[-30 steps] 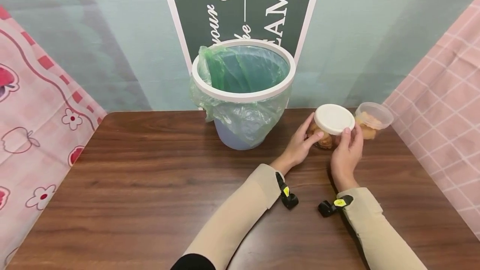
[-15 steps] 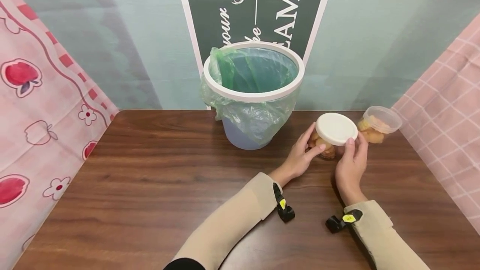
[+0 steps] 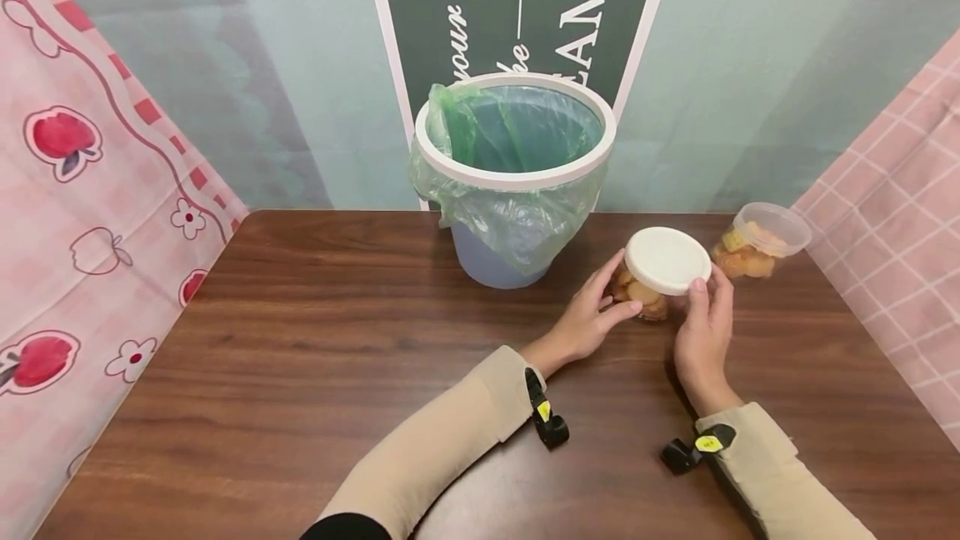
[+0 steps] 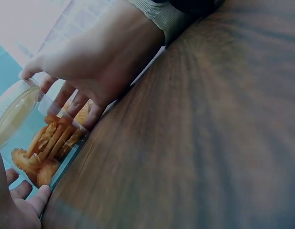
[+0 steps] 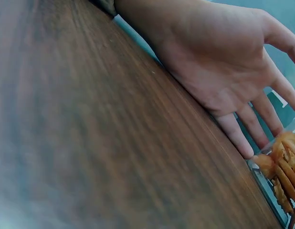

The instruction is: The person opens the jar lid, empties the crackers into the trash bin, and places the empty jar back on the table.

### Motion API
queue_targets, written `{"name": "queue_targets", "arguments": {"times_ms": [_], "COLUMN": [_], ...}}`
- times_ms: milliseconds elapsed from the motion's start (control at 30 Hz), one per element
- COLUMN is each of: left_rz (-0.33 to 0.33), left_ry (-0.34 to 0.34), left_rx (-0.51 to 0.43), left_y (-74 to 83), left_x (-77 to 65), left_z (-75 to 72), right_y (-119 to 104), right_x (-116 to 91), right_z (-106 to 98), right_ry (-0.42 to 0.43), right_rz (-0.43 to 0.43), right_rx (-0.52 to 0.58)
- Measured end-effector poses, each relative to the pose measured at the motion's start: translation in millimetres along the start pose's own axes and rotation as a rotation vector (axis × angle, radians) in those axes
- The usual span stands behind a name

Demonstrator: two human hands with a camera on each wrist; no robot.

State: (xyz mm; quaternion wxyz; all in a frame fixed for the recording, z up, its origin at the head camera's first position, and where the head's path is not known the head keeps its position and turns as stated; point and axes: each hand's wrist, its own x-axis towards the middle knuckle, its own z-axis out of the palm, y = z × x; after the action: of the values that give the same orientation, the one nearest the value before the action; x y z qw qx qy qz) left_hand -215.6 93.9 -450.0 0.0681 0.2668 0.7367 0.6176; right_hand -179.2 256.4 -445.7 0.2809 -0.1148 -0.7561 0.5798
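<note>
A clear plastic jar of golden cookies (image 3: 640, 300) stands upright on the table, topped by a white lid (image 3: 667, 260). My left hand (image 3: 581, 323) holds the jar's left side, thumb in front and fingers around the back. On the other side, my right hand (image 3: 705, 336) grips the lid's rim with thumb and fingers. The left wrist view shows stacked cookies (image 4: 52, 143) through the clear wall, with the right hand (image 4: 85, 67) opposite. In the right wrist view, the left hand's fingers (image 5: 236, 136) spread along the jar.
Behind the jar to the right is a second clear tub (image 3: 761, 242) with yellowish food inside. A blue bin (image 3: 498, 257) with a white rim and green liner bag stands at the back of the wooden table (image 3: 315, 332). Pink curtains (image 3: 892, 273) hang at both sides.
The jar has come slightly toward me, away from the second tub, with both hands on it. The head view has shifted, so the bin and tub appear farther right. The lid remains on.
</note>
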Motion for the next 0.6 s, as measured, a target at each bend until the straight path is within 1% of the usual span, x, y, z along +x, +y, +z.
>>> {"name": "queue_targets", "arguments": {"times_ms": [100, 167, 300, 433, 600], "left_rz": [0.015, 0.019, 0.02, 0.025, 0.035], "left_ry": [-0.018, -0.03, -0.064, -0.089, -0.114], "left_rx": [-0.003, -0.001, 0.006, 0.031, 0.055], "left_y": [1.1, 1.2, 4.0, 4.3, 3.0], "left_x": [-6.4, -11.4, -21.8, -33.2, -46.5], "left_z": [-4.1, -7.6, -15.1, -25.2, -40.4], "right_y": [1, 2, 2, 0, 1], "right_x": [-1, -2, -2, -3, -3], "right_z": [0, 1, 0, -1, 1], "right_ry": [-0.026, -0.04, -0.074, -0.164, -0.249], "right_rz": [-0.022, -0.038, -0.038, -0.026, -0.061], "right_rx": [0.045, 0.05, -0.011, -0.063, -0.068]}}
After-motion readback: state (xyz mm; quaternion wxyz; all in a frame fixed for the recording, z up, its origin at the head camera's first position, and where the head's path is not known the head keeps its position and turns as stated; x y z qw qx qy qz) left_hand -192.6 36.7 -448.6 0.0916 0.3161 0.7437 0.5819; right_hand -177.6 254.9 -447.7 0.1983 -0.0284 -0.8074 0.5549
